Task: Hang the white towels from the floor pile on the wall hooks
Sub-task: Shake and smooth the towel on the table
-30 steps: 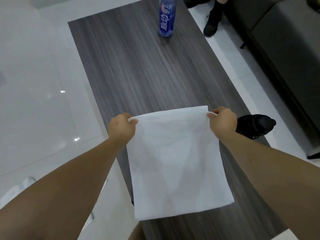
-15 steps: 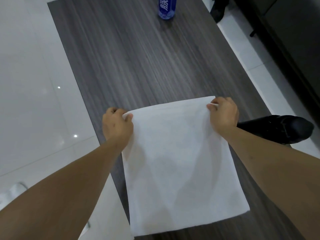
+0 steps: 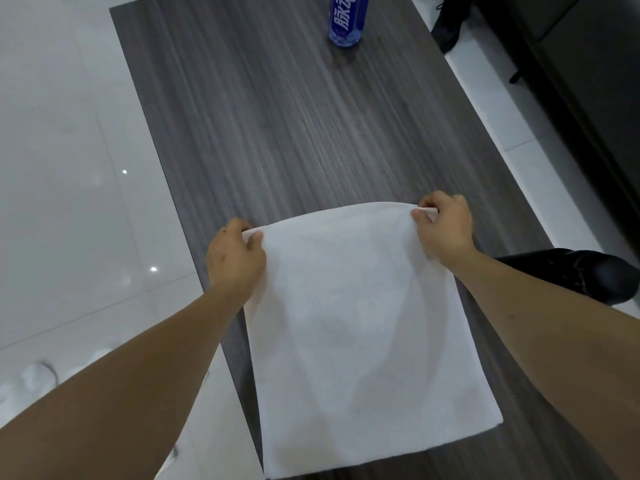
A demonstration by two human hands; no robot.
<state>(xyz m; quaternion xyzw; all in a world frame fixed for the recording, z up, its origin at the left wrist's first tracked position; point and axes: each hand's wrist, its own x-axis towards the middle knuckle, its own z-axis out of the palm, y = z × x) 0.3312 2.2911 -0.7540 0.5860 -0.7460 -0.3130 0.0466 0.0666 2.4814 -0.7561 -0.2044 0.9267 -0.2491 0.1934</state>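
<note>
Pinching towel (image 3: 360, 327) top corners w/ left hand (image 3: 235, 258) & right hand (image 3: 445, 226), mid-frame over table (image 3: 277, 116); no hooks visible, hanging not yet done.

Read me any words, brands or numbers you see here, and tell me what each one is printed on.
"脉动": white characters running down the label of the blue bottle at the far end of the table; its top is cut off by the frame.
Nothing else is readable: the white towel shows no print.

Both arms extended, left grip (image 3: 237, 258) pinched, right grip (image 3: 443, 226) pinched
</note>
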